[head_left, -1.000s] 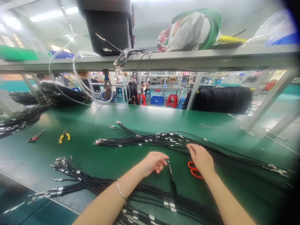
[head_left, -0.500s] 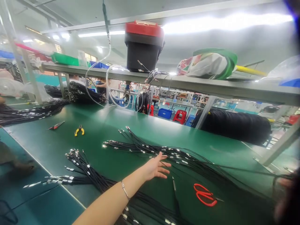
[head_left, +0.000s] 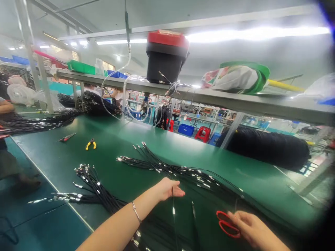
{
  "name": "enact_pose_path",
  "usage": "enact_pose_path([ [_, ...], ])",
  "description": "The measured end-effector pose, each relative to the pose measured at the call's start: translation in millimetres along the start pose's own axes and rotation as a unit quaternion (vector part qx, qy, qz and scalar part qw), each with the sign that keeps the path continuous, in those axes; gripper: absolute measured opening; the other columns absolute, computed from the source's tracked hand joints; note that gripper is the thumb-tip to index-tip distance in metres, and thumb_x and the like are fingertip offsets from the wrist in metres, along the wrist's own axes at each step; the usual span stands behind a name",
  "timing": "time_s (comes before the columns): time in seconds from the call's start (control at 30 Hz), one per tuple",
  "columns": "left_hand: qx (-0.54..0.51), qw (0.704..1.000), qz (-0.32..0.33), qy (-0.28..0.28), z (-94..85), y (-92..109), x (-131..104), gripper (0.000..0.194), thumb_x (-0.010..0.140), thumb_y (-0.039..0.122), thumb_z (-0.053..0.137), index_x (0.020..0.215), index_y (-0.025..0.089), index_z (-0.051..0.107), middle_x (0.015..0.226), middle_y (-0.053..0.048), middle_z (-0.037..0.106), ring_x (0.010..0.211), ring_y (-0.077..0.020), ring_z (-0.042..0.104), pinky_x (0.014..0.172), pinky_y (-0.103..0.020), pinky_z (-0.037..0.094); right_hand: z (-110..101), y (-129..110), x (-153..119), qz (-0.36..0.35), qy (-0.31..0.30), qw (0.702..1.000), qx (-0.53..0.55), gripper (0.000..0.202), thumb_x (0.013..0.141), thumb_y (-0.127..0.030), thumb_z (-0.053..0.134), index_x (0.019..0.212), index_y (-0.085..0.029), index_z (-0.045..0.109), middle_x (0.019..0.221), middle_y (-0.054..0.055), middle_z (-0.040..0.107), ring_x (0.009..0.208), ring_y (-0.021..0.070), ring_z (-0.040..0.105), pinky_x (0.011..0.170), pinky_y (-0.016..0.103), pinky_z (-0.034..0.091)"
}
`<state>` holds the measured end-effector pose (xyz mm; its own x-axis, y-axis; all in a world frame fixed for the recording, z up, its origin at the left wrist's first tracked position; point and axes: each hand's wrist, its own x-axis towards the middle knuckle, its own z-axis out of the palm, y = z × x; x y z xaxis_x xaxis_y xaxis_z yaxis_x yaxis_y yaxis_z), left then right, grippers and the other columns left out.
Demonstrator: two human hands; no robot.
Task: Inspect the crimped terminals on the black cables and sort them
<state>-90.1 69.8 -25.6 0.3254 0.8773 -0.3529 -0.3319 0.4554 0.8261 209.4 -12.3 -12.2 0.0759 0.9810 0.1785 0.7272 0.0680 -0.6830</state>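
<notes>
My left hand [head_left: 170,188] is closed on a thin black cable [head_left: 173,219] with a white tag, which hangs down between thumb and fingers. At the lower right, my right hand [head_left: 247,225] is over the handles of the red scissors [head_left: 225,223], fingers curled; whether it grips them is unclear. A bundle of black cables [head_left: 180,170] with white tags lies beyond my left hand. Another black bundle [head_left: 104,197] is at the lower left. Between my hands lies a thin pen-like tool [head_left: 193,210].
Yellow-handled pliers [head_left: 91,144] and a red tool [head_left: 67,137] lie on the green table [head_left: 104,170]. Above runs a metal shelf [head_left: 204,94] with a red-lidded black box [head_left: 164,57]. A person's arm [head_left: 5,106] shows at the left edge, beside black cables [head_left: 39,122].
My left hand has closed on a thin cable and drawn slightly nearer. From the right edge, my right hand has come in to the scissors. The view has shifted a little.
</notes>
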Motion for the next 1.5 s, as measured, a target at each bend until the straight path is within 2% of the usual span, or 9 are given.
enact_pose_path([
  [0.17,0.165,0.974,-0.122,-0.09,-6.4,-1.9,-6.1,0.057,0.094,0.052,0.046,0.083,0.0,0.065,0.075,-0.023,0.07,0.052,-0.0224,0.067,0.042,-0.026,0.048,-16.1,21.9,24.0,0.237,-0.065,0.946,-0.21,0.06,0.083,-0.055,0.057,0.036,-0.02,0.044,0.051,0.012,0.059,0.047,0.0197,0.056,0.059,0.034,0.043],
  [0.33,0.188,0.974,-0.092,-0.084,-15.5,6.4,2.9,0.065,0.095,0.059,0.038,0.081,0.002,0.065,0.065,-0.013,0.066,0.031,-0.0025,0.034,0.031,-0.014,0.015,-25.8,40.6,22.3,0.284,-0.075,0.941,-0.168,0.061,0.085,-0.044,0.06,0.032,-0.018,0.043,0.046,0.013,0.057,0.037,0.0159,0.05,0.055,0.034,0.041],
  [0.53,0.163,0.975,-0.036,-0.146,-6.9,10.4,-11.2,0.044,0.1,0.038,0.039,0.091,0.004,0.066,0.063,-0.007,0.063,0.031,0.0,0.022,0.031,-0.014,0.014,-17.8,11.7,11.9,0.161,-0.144,0.974,0.072,0.035,0.089,-0.051,0.052,0.083,-0.017,0.058,0.054,-0.001,0.056,0.038,0.0065,0.042,0.046,0.021,0.038],
  [0.7,0.206,0.877,-0.104,-0.422,7.7,3.6,-35.8,0.07,0.081,0.037,0.073,0.141,0.016,0.045,0.074,-0.01,0.072,0.034,-0.0086,0.046,0.03,-0.017,0.031,5.8,-30.4,-0.7,0.004,-0.295,0.869,0.396,0.04,0.077,-0.048,0.072,0.085,-0.02,0.044,0.075,-0.002,0.062,0.028,-0.0017,0.031,0.029,0.015,0.011],
  [0.8,0.234,0.814,-0.126,-0.516,17.6,-5.4,-44.8,0.076,0.08,0.04,0.074,0.144,0.017,0.04,0.07,-0.006,0.071,0.04,-0.0121,0.055,0.032,-0.018,0.041,24.2,-46.2,-3.3,0.026,-0.248,0.88,0.404,0.046,0.083,-0.055,0.064,0.069,-0.017,0.04,0.056,-0.005,0.052,0.025,-0.0016,0.03,0.028,0.013,0.011],
  [1.1,0.34,0.713,-0.208,-0.577,34.0,-24.8,-58.3,0.067,0.08,0.047,0.071,0.134,0.012,0.052,0.074,-0.008,0.072,0.045,-0.0128,0.058,0.038,-0.021,0.047,43.1,-75.6,-11.6,0.081,-0.081,0.915,0.387,0.042,0.073,-0.054,0.073,0.084,-0.015,0.062,0.044,-0.008,0.046,0.029,0.0,0.031,0.03,0.011,0.021],
  [1.17,0.347,0.743,-0.166,-0.548,35.1,-27.7,-58.9,0.067,0.08,0.05,0.07,0.133,0.012,0.052,0.084,-0.011,0.073,0.044,-0.0091,0.052,0.036,-0.019,0.043,43.6,-78.6,-14.1,0.079,-0.082,0.93,0.349,0.04,0.073,-0.052,0.074,0.076,-0.015,0.06,0.043,-0.007,0.046,0.03,0.0004,0.032,0.03,0.011,0.022],
  [1.3,0.265,0.894,0.027,-0.36,35.9,-30.2,-54.1,0.055,0.081,0.053,0.068,0.114,0.009,0.061,0.093,-0.014,0.071,0.042,-0.0019,0.04,0.036,-0.015,0.033,49.7,-82.2,-16.9,0.068,-0.126,0.94,0.311,0.041,0.073,-0.054,0.073,0.076,-0.014,0.063,0.044,-0.005,0.049,0.031,0.0024,0.035,0.031,0.014,0.024],
  [1.5,0.23,0.941,0.069,-0.239,30.5,-25.6,-43.1,0.044,0.074,0.045,0.076,0.094,0.007,0.067,0.084,-0.013,0.071,0.039,-0.0032,0.043,0.032,-0.017,0.028,57.4,-80.8,-15.8,0.063,-0.103,0.926,0.359,0.051,0.077,-0.053,0.069,0.114,-0.017,0.063,0.052,-0.006,0.051,0.035,0.0037,0.033,0.034,0.017,0.022],
])
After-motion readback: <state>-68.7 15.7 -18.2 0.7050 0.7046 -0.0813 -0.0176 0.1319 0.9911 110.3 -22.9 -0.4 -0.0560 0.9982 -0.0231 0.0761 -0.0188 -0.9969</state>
